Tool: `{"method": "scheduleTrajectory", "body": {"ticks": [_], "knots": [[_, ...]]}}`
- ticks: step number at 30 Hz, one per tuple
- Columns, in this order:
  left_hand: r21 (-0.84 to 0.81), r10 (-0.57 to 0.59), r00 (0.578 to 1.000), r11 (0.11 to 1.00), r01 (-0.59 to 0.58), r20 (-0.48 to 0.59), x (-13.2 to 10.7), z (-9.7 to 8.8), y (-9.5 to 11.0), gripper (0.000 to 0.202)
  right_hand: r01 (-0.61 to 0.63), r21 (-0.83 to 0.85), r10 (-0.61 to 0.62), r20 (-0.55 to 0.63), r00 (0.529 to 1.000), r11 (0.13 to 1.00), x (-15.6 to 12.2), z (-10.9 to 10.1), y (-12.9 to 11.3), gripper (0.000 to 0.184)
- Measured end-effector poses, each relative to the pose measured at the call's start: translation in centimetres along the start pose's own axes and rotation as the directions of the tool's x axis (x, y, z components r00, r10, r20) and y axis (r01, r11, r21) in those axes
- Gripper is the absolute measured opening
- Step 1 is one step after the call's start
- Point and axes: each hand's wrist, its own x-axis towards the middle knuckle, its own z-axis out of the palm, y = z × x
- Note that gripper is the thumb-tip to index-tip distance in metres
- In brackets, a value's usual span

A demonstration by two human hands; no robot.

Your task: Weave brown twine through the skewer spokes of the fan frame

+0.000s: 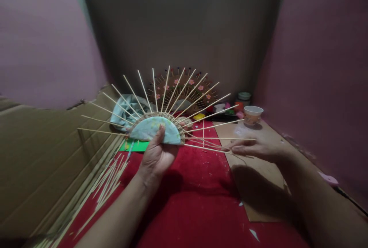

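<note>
Half-round fan: pale blue patterned face, woven rim, thin pale sticks radiating outward; raised above the red cloth.

Head view:
– Left hand: above the middle of the red cloth, gripping the fan at its straight lower edge, thumb on the face, fingers behind.
– Right hand: beyond the red cloth's right edge, fingertips drawn together, pinching brown strands that run from the woven rim.
– Loose sticks: heaped on the red cloth's left side.
– Green sheet: red cloth's far left.
– Brown board: along the red cloth's right edge.
– Cup: right of the red cloth's far end.
– Flowered fan: behind the red cloth's far end.
</note>
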Motion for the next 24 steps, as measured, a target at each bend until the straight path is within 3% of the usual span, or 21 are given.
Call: {"method": "scheduleTrajectory", "body": {"ticks": [3,4,7,10,13,20,22,24], "knots": [[-0.014,-0.006,1.000,1.000,0.006,-0.013,0.0,0.0,-0.1,0.020,-0.002,-0.197,0.029,0.135,0.990,0.980,-0.7,-0.4,0.1,0.018],[-0.024,-0.011,1.000,1.000,0.010,-0.009,0.1,-0.1,-0.2,0.021,-0.005,-0.231,0.036,0.128,0.991,0.973,-1.0,-0.5,0.3,0.019],[-0.040,-0.029,1.000,0.999,0.029,0.011,0.3,-0.4,-0.4,0.023,-0.008,-0.255,-0.005,-0.050,0.999,0.967,-2.5,-0.2,0.8,0.021],[-0.057,-0.042,0.999,0.997,0.042,-0.001,0.5,-0.7,-0.7,0.019,0.062,-0.312,-0.161,-0.302,0.939,0.948,-4.4,0.8,1.2,0.018],[-0.080,-0.028,1.000,0.996,0.029,0.008,0.6,-0.9,-0.9,0.019,0.096,-0.389,-0.246,-0.358,0.901,0.916,-5.9,2.0,1.9,0.017],[-0.107,-0.019,0.998,0.994,0.026,0.062,-0.1,0.2,-0.7,0.025,0.083,-0.423,-0.130,-0.084,0.988,0.902,-6.6,5.5,3.3,0.023],[-0.124,-0.011,0.998,0.992,0.020,0.067,-0.4,0.4,-0.9,0.027,0.182,-0.422,-0.160,0.087,0.983,0.888,-6.6,7.4,3.1,0.024],[-0.127,-0.023,0.998,0.991,0.031,0.062,-0.7,0.5,-1.2,0.027,0.310,-0.437,-0.210,0.263,0.942,0.845,-6.4,9.1,2.4,0.020]]}}
